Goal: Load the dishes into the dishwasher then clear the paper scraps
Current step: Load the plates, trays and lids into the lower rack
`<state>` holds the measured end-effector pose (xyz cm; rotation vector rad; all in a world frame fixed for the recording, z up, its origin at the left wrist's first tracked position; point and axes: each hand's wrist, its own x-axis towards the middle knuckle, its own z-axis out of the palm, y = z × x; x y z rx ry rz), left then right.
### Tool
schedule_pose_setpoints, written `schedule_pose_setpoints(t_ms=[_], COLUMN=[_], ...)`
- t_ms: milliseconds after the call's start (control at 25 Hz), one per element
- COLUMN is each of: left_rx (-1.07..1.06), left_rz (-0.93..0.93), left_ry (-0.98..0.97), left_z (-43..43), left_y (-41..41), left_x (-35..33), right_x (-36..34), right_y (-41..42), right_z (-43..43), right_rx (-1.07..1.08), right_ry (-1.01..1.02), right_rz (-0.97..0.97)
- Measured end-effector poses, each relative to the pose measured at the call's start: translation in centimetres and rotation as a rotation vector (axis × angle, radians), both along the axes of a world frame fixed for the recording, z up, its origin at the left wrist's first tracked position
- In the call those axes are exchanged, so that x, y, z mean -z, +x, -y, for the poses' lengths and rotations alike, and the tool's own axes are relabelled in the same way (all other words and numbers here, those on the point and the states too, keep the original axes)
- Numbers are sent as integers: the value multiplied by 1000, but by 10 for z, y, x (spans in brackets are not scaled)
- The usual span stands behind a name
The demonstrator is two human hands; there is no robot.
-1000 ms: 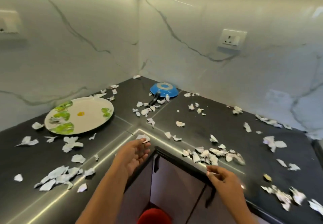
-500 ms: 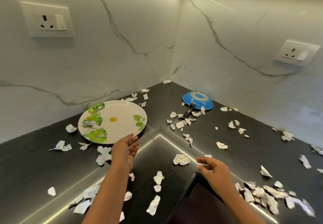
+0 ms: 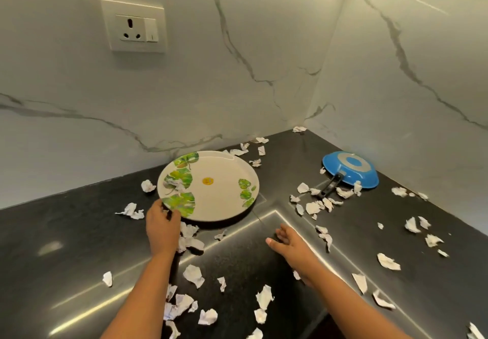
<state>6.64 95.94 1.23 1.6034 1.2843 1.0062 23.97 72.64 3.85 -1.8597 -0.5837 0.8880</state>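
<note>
Dark polished stone countertop point(image 3: 79, 238) fills a kitchen corner under white marble walls, and a plate point(image 3: 219, 188) with green leaf prints and a small yellow mark at its middle lies flat on it. On the wall above and to the left of the plate sits a socket point(image 3: 133, 25). Well to the right of the plate, close to the corner, a blue pan point(image 3: 350, 169) lies upside down, its black handle point(image 3: 330, 186) pointing toward the plate's side of the counter. Torn paper scraps point(image 3: 194, 275) lie scattered all round the plate: behind it along the wall, beside its left edge, between it and the pan, and thickly on the near side of it. One crumpled bit rests on the plate's leaf print. The left hand point(image 3: 161, 225) is at the plate's near-left rim, fingers curled close together over that edge and gripping it. The right hand point(image 3: 290, 246) is low over the counter, near and to the right of the plate, fingers loosely spread and holding nothing.
</note>
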Motion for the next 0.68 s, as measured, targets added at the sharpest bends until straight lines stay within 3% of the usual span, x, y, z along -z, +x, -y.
schedule_pose_setpoints(t_ms=[160, 360, 520, 680], left_rx=[50, 5, -50, -86], left_rz=[-103, -95, -61, -156], left_ry=[31, -43, -72, -69], left_z=[-6, -21, -29, -36], left_y=[13, 21, 28, 33], left_x=[0, 4, 4, 4], right_x=[17, 19, 14, 14], right_y=[26, 58, 73, 80], right_z=[-33, -57, -76, -91], right_rx=[59, 221, 161, 116], right_ry=[153, 405, 349, 279], right_rz=[-147, -512, -467, -355])
